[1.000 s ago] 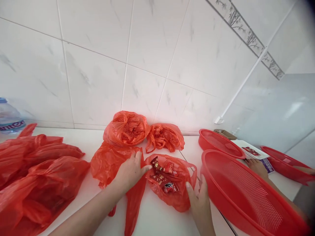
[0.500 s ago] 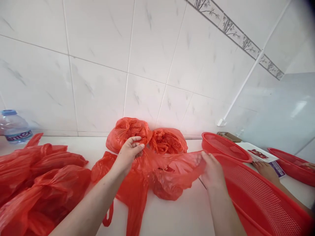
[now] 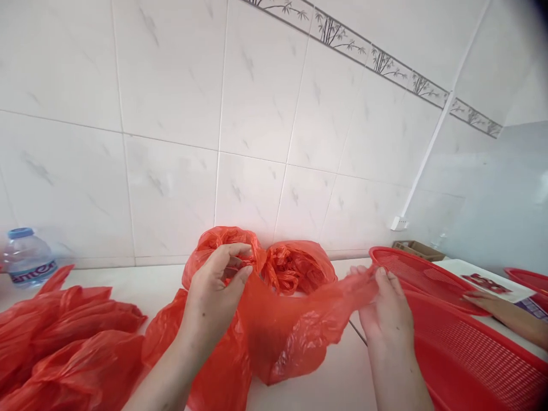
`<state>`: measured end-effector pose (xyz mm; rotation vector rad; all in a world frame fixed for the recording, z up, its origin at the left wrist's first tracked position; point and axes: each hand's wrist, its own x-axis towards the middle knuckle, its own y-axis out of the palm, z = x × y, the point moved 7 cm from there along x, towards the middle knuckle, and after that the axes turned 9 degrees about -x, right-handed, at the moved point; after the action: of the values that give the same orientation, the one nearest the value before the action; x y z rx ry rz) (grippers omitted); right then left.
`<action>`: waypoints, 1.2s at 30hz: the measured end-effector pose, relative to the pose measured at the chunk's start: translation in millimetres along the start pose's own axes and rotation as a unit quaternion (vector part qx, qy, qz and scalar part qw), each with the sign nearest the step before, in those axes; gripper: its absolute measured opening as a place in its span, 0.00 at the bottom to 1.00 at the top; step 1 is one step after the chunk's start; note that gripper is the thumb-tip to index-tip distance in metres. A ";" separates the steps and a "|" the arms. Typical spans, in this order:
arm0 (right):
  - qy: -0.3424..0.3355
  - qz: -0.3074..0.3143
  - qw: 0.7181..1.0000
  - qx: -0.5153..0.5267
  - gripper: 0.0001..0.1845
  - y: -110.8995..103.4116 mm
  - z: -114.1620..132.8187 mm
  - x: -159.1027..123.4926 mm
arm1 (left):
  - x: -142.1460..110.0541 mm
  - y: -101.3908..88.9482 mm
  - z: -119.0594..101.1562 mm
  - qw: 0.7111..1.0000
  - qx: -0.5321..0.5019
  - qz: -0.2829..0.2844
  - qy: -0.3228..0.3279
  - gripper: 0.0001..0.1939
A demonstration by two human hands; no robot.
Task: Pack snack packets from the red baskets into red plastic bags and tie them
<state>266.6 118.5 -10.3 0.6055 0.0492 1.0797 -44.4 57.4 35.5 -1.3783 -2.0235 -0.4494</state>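
A thin red plastic bag (image 3: 295, 337) hangs stretched between my two hands, its lower part sagging just above the white tabletop. My left hand (image 3: 218, 288) has the bag's left upper corner at its thumb, fingers curled; the exact grip is partly hidden. My right hand (image 3: 385, 308) is closed around the bunched right end of the bag. Behind them, against the wall, sit two stuffed red bags, a left one (image 3: 226, 234) and a right one (image 3: 312, 262). Another red bag (image 3: 218, 377) lies beneath my left forearm.
Several filled red bags (image 3: 81, 359) are piled at left, before a water bottle (image 3: 29, 257). On the right stand red mesh baskets (image 3: 479, 354), a small cardboard box (image 3: 417, 250) and a white printed box (image 3: 488, 274). Another person's hand (image 3: 496, 305) reaches in at right.
My right hand has gathered the bag's right end into a bunch. The bag has swung lower and closer. The other person's hand has moved to the far basket's rim. The view has tilted up.
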 end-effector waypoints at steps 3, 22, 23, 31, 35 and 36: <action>0.048 0.095 0.994 0.017 0.20 17.4 -3.8 -10.7 | -0.8 12.2 -3.0 0.999 -0.030 0.035 -0.007 0.08; 0.073 0.434 0.838 -0.323 0.23 88.2 -47.4 -88.9 | -22.6 65.4 -9.5 0.978 -0.054 0.200 -0.008 0.12; 0.080 0.420 0.847 -0.317 0.23 86.1 -47.1 -85.3 | -22.8 66.3 -10.8 0.977 -0.026 0.213 0.017 0.11; 0.136 0.412 0.871 -0.232 0.20 78.3 -49.9 -73.6 | -28.7 81.2 -0.5 0.942 0.128 0.305 0.060 0.09; 0.157 0.459 0.861 -0.155 0.23 74.7 -48.1 -70.1 | -24.5 75.8 7.1 0.961 0.093 0.259 -0.006 0.08; 0.156 0.463 0.859 -0.151 0.25 72.6 -47.9 -68.7 | -24.6 75.4 8.0 0.963 0.077 0.257 -0.019 0.08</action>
<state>158.7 105.8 -32.3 0.1268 -0.1463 2.0758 28.2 74.5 7.6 -1.7421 -1.6006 -0.0343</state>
